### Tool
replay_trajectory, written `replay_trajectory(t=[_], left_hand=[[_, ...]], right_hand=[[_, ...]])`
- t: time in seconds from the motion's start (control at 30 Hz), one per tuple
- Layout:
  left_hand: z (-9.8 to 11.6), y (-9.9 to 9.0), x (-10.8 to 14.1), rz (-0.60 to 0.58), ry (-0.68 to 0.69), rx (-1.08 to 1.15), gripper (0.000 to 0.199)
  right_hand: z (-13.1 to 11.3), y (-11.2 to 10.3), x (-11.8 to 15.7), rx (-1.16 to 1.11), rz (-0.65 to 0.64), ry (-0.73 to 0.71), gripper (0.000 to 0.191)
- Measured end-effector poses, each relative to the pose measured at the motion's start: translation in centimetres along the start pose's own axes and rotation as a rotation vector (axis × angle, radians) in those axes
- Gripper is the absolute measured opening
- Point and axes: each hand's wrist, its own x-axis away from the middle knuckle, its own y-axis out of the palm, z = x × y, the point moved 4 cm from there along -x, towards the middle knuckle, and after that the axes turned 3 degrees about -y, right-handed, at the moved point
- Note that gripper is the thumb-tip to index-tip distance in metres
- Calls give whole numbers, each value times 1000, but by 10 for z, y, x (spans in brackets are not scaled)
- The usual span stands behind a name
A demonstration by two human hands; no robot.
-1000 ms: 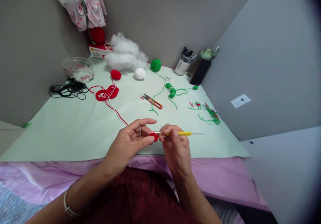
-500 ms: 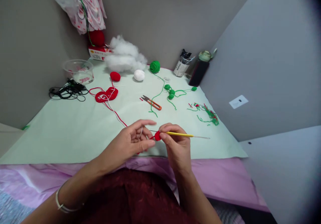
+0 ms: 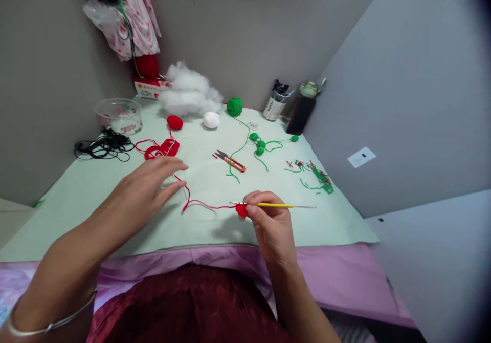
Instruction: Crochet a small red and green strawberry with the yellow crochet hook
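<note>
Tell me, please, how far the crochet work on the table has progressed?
Looks done: several small green pieces and a red ball lie finished on the table. In hand: the right hand grips a yellow hook with a small red piece; the left hand pulls red yarn open-fingered. Left: the red piece is tiny; stuffing lies unused.

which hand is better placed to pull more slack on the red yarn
Left, probably. The left hand is open over the red yarn strand, fingertips beside it, on the side toward the red yarn pile. The right hand is busy pinching the yellow crochet hook and small red crocheted piece.
</note>
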Motion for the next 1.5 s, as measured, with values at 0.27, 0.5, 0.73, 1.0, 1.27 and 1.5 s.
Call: replay_trajectory(t=[0.27, 0.5, 0.73, 1.0, 1.27, 1.5], left_hand=[[50, 81, 21, -394, -333, 1249, 61], [54, 95, 4, -95, -83, 1215, 73], [39, 84, 9, -42, 267, 330, 57], [41, 95, 22, -212, -258, 933, 45], [34, 97, 18, -196, -298, 1029, 45], [35, 97, 18, -189, -295, 1029, 43]], right_hand=[[-9, 7, 7, 127, -45, -168, 13], [-21, 1, 4, 150, -35, -296, 18], [-14, 1, 9, 144, -65, -271, 19], [-17, 2, 6, 211, -134, -244, 10], [-16, -2, 7, 168, -157, -236, 14], [-15, -1, 7, 144, -154, -260, 14]])
